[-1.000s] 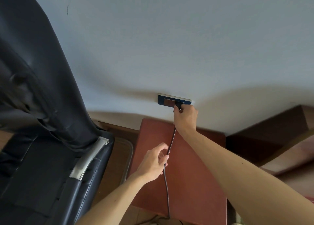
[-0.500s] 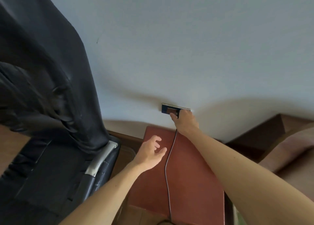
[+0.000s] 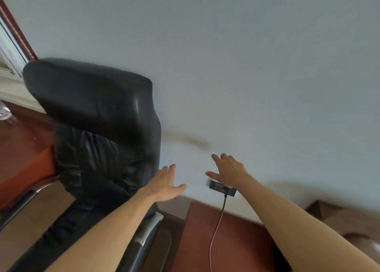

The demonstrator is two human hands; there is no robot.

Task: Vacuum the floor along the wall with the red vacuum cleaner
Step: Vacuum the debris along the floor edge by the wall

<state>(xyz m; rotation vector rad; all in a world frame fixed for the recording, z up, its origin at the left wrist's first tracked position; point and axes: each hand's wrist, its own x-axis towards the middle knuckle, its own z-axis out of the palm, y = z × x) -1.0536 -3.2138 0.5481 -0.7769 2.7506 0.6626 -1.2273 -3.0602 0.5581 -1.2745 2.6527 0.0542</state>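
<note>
The pale wall (image 3: 246,66) is faced closely, and everything else is placed from the blue socket (image 3: 222,188) low on it. Left of the socket, a black chair (image 3: 98,128) is stood close to the wall. Directly below the socket, a red-brown desk (image 3: 242,243) is set. Both hands are held wide, fingers spread, with nothing gripped. The right hand (image 3: 228,170) is just above the socket and the left hand (image 3: 166,182) is to its left, nearer the chair. A dark cord (image 3: 218,226) is plugged into the socket and trails down across the desk, presumably so that power is fed to the red vacuum cleaner, which is not in view.
</note>
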